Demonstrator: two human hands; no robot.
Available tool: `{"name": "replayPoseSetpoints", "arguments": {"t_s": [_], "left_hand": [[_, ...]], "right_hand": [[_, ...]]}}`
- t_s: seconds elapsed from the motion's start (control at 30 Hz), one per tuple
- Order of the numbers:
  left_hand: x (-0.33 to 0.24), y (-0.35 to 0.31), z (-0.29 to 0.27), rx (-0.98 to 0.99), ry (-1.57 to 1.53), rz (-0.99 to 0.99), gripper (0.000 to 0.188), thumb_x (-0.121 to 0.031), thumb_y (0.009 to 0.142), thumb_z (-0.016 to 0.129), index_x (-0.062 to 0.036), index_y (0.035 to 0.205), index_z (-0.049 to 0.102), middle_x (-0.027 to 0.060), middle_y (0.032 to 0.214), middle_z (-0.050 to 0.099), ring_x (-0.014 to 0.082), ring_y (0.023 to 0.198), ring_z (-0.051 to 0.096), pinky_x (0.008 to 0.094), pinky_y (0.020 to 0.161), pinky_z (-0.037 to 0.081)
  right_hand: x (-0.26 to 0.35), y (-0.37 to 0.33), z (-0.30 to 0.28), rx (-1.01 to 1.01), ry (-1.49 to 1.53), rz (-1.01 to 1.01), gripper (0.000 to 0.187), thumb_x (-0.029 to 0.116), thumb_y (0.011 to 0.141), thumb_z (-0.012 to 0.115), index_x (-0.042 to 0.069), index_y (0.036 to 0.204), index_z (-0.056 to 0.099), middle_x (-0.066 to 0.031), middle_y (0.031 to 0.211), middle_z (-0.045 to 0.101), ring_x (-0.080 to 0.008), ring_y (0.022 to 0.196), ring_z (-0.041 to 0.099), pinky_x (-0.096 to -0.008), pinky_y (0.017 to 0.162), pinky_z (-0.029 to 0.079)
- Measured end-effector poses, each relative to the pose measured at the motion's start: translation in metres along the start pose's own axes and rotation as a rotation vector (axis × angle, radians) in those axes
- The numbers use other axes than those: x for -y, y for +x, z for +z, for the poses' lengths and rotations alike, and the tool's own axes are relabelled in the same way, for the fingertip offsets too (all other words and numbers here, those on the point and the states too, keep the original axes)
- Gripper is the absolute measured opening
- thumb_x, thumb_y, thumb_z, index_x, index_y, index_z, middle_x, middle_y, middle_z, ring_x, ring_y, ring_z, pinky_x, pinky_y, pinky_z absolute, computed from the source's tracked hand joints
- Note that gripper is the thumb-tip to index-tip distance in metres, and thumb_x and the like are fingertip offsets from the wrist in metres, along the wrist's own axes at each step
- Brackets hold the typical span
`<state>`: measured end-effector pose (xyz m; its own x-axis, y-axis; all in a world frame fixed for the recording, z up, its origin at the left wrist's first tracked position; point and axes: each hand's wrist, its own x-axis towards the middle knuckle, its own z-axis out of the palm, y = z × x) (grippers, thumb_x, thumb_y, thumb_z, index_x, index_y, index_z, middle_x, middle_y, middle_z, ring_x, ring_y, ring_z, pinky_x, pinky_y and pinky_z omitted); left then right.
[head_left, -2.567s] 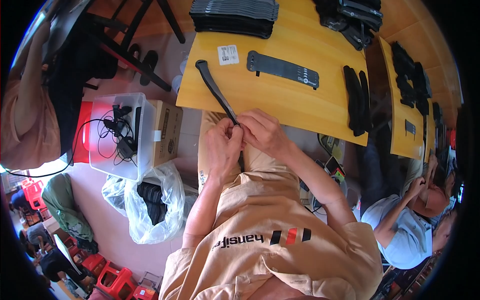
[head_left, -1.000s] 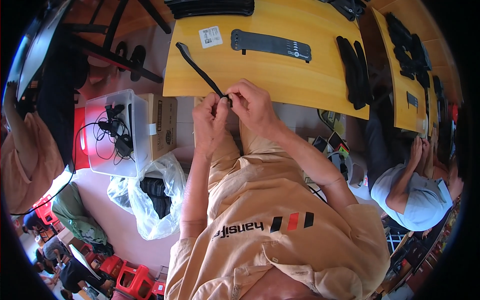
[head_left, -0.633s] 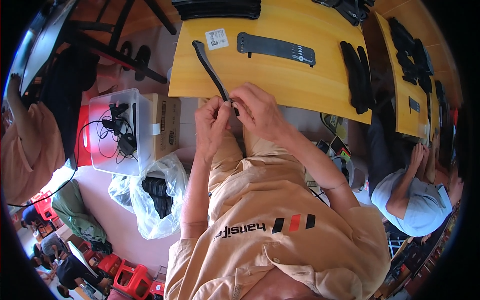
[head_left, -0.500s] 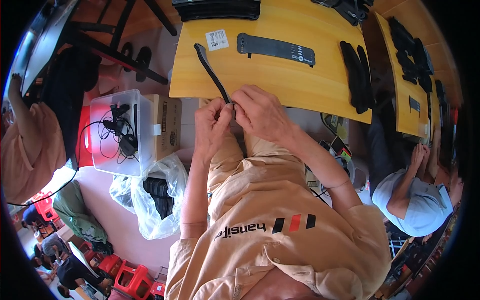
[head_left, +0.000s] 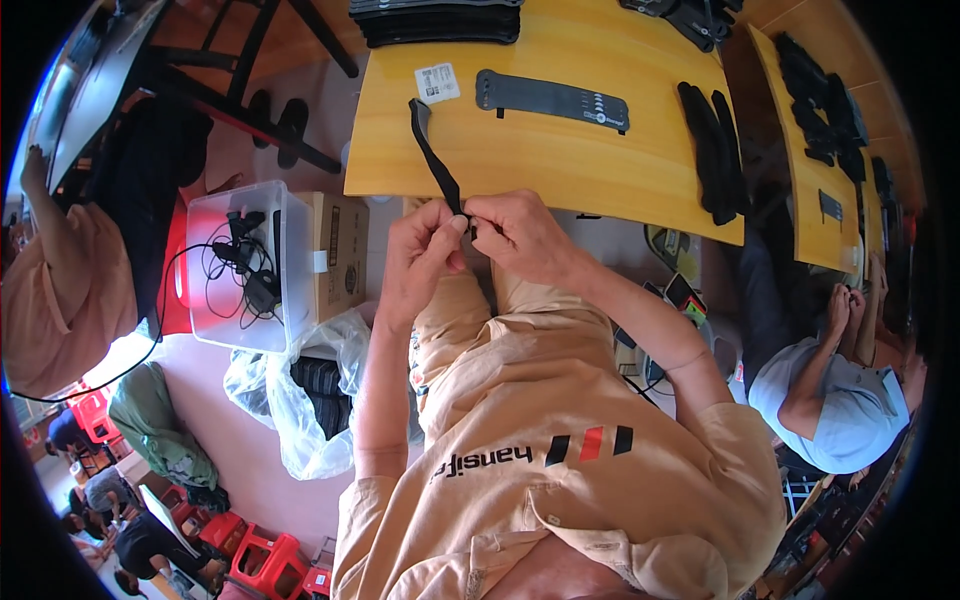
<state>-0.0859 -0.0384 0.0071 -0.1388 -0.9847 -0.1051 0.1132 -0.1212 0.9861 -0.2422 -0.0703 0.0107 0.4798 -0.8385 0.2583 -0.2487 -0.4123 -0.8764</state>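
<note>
A narrow black strap [head_left: 432, 152] rises from my hands, its far end over the near left part of the yellow table [head_left: 600, 175]. My left hand [head_left: 422, 252] pinches its lower end between thumb and fingers. Close against it, my right hand [head_left: 525, 235] is closed at the same end, fingertips pressed together; the strap's tip is mostly hidden between them. Beyond the hands lies a flat dark grey band [head_left: 550, 98] with pale marks at its right end. A white printed label [head_left: 437, 83] is left of the band.
Folded black straps [head_left: 435, 25] are stacked at the table's far edge. Long black pieces [head_left: 708, 150] lie at its right. Left of me stand a clear plastic bin [head_left: 215, 320] with cables, a cardboard box [head_left: 338, 255] and a plastic bag [head_left: 305, 440]. Another person [head_left: 825, 400] sits at right.
The strap's far end has swung slightly right and turned, showing more of its broad side. Both hands stay together at the lower end, with the right wrist shifted a little.
</note>
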Motion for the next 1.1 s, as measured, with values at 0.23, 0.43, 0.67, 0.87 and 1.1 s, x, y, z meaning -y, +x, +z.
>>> {"name": "replayPoseSetpoints", "arguments": {"t_s": [0.23, 0.43, 0.67, 0.87, 1.1], "left_hand": [[-0.018, -0.009, -0.001, -0.092, 0.396, 0.008, 0.036, -0.021, 0.082, 0.063, 0.0006, 0.059, 0.047, 0.0011, 0.05, 0.044, 0.006, 0.051, 0.039, 0.0248, 0.045, 0.031], [-0.044, -0.029, 0.003, 0.039, 0.487, 0.028, 0.031, -0.019, 0.091, 0.048, 0.003, 0.07, 0.054, 0.0058, 0.057, 0.047, 0.0093, 0.051, 0.04, 0.0254, 0.047, 0.033], [-0.054, -0.037, -0.003, 0.26, 0.094, -0.095, 0.037, -0.02, 0.094, 0.043, 0.0005, 0.064, 0.049, 0.0037, 0.052, 0.045, 0.0083, 0.046, 0.043, 0.0252, 0.043, 0.034], [-0.038, -0.038, 0.012, 0.007, 0.092, -0.123, 0.038, -0.022, 0.095, 0.041, -0.0009, 0.064, 0.047, -0.0004, 0.052, 0.044, 0.0054, 0.046, 0.041, 0.0219, 0.042, 0.032], [-0.043, -0.039, 0.012, -0.008, 0.122, -0.1, 0.036, -0.02, 0.095, 0.041, 0.0007, 0.067, 0.051, 0.0003, 0.054, 0.046, 0.0057, 0.045, 0.041, 0.0219, 0.041, 0.033]], "right_hand": [[0.025, -0.004, -0.005, 0.062, 0.271, 0.139, 0.01, 0.005, 0.074, 0.05, -0.002, 0.067, 0.049, -0.008, 0.055, 0.044, -0.0144, 0.051, 0.041, -0.0279, 0.049, 0.034], [0.046, -0.009, -0.012, 0.141, 0.4, 0.161, 0.015, 0.005, 0.077, 0.049, -0.003, 0.069, 0.059, -0.0052, 0.058, 0.056, -0.0099, 0.05, 0.046, -0.0262, 0.049, 0.038], [0.051, -0.016, -0.024, 0.307, 0.927, 0.502, 0.013, 0.002, 0.075, 0.042, 0.001, 0.063, 0.047, 0.0026, 0.053, 0.042, -0.0033, 0.044, 0.035, -0.0197, 0.041, 0.029], [0.051, -0.017, -0.018, 0.2, 0.623, 0.393, 0.013, 0.004, 0.078, 0.049, 0.001, 0.066, 0.045, -0.0028, 0.054, 0.043, -0.0108, 0.046, 0.041, -0.0244, 0.044, 0.033], [0.044, -0.017, -0.007, -0.051, -0.007, -0.119, 0.021, 0.012, 0.082, 0.059, 0.001, 0.069, 0.047, -0.0138, 0.061, 0.045, -0.0334, 0.057, 0.048, -0.0386, 0.049, 0.035]]}}
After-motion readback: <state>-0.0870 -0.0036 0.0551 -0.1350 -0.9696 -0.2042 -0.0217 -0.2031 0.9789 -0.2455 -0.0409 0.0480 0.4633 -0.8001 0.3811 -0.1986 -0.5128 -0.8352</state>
